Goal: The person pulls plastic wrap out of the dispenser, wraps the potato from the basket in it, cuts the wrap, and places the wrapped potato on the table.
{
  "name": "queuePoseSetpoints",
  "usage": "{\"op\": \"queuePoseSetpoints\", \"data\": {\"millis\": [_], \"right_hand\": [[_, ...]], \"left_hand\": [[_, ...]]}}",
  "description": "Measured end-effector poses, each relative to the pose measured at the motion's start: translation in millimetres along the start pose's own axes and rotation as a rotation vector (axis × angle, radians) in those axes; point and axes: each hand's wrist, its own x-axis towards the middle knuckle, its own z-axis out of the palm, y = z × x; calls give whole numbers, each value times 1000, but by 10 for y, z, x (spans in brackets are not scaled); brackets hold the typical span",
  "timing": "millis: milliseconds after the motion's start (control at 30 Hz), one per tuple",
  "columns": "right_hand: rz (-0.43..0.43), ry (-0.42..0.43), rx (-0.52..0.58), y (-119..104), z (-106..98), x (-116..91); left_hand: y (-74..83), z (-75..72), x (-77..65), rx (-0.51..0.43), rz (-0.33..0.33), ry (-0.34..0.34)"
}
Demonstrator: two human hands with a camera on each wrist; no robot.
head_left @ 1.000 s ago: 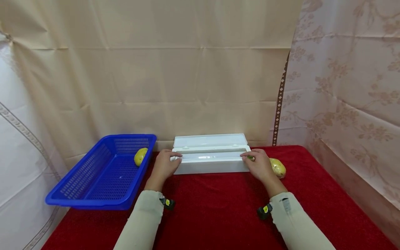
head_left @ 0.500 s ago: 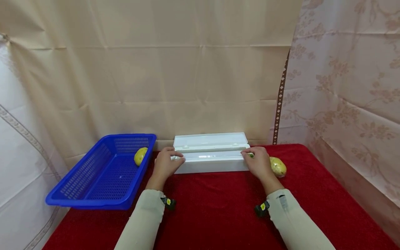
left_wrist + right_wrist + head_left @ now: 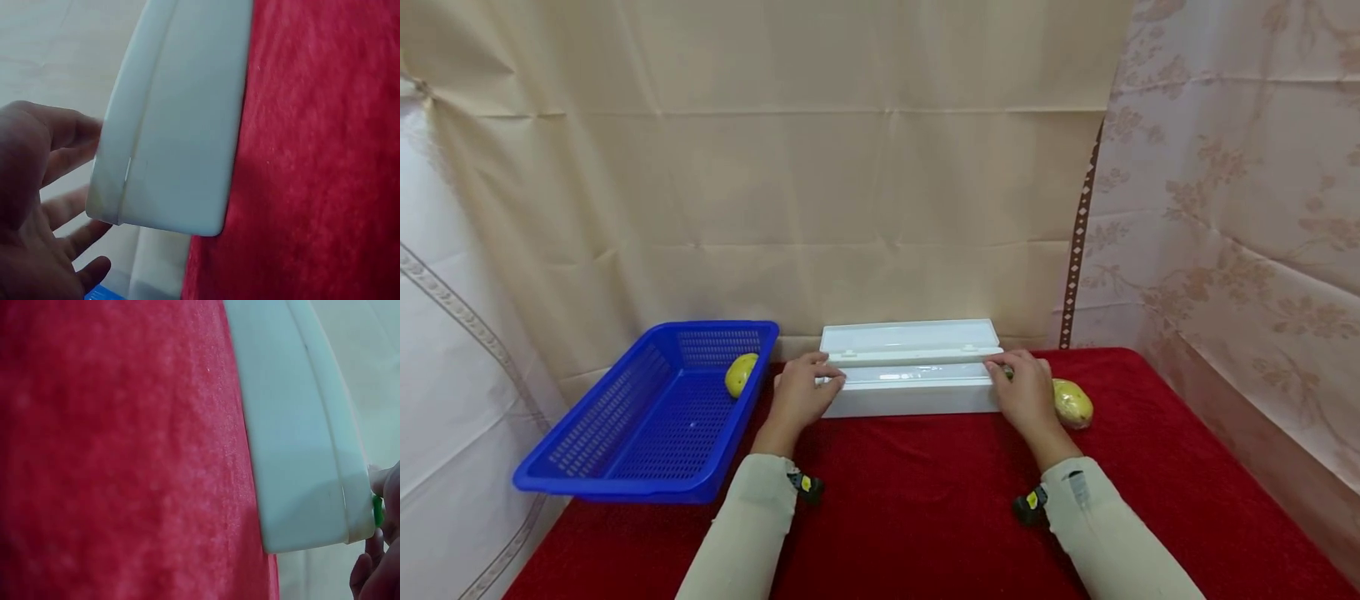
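Note:
A long white cling film dispenser (image 3: 913, 398) lies on the red cloth, its lid (image 3: 910, 335) raised at the back. Clear cling film (image 3: 917, 373) shows as a shiny strip along its top. My left hand (image 3: 799, 398) pinches the film at the left end with thumb and forefinger, the other fingers spread behind in the left wrist view. At the right end my right hand (image 3: 1024, 397) pinches the film in the same way. In the right wrist view a small green piece (image 3: 377, 510) shows between that hand's fingers, at the dispenser's top edge.
A mango (image 3: 1072, 404) in clear wrap lies on the cloth, just right of my right hand. The blue basket (image 3: 625, 486) stands at the left with another mango (image 3: 741, 375) against its right wall. A beige curtain (image 3: 880, 192) hangs close behind the dispenser.
Both hands have shifted slightly at the dispenser's ends, the left one a little to the right along the film. The dispenser, basket and mangoes keep their places.

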Motion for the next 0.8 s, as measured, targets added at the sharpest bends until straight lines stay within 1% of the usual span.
{"op": "queuePoseSetpoints", "data": {"millis": [133,300,400,500,567,633,733,800], "right_hand": [[22,-10,11,13,-13,12],[23,-32,4,6,-20,42],[14,-57,-7,-9,-23,95],[4,-90,-27,-26,-25,186],[8,-122,-45,-36,-28,257],[31,-161,-59,-43,-28,317],[64,-211,-67,-54,-25,385],[72,-227,-62,-57,-20,416]], "left_hand": [[2,11,1,19,12,-12],[50,21,-1,-8,-9,15],[106,47,6,-3,-32,34],[191,79,41,35,-24,23],[253,95,91,57,-4,3],[316,97,146,84,5,-28],[396,56,229,102,-17,-86],[424,11,271,105,-32,-134]]}}
